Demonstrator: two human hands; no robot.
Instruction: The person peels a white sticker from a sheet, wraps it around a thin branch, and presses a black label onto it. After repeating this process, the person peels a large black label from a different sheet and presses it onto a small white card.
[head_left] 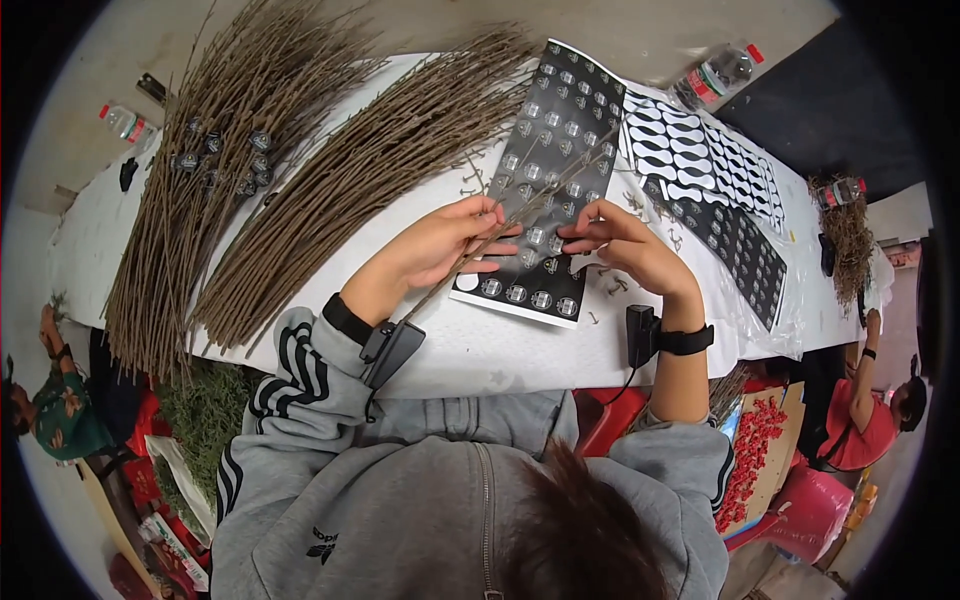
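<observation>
Twig (pixel 452 272) lies slantwise over a black label sheet (pixel 570 110) at mid-bench (pixel 480 350), its lower end beside the left wrist, its thin tips over the sheet.

Containers: clear bottle with red cap and red label (pixel 715 78) on its side at upper right; similar bottle (pixel 128 122) at far left. Open cardboard box (pixel 792 425) below the bench, right side, holds many red berries (pixel 755 450). White bag (pixel 185 475) at lower left stands against green foliage (pixel 205 410).

Pose: hands apart, both over the sheet. Left hand (pixel 445 240) comes in from the left, thumb and forefinger pinched on the twig, other fingers extended. Right hand (pixel 630 245) is bent inward at the wrist, fingers curled, tips at the sheet's right part; cannot tell whether they grip anything.

Labels: rows of round emblems, pale print on black; lettering too small to read. Dark round tags (pixel 260 140) sit on the left twig bundle (pixel 160 260); second bundle (pixel 330 210) is beside it. White sheet with dark cut-outs (pixel 690 150) lies right of the black one.
</observation>
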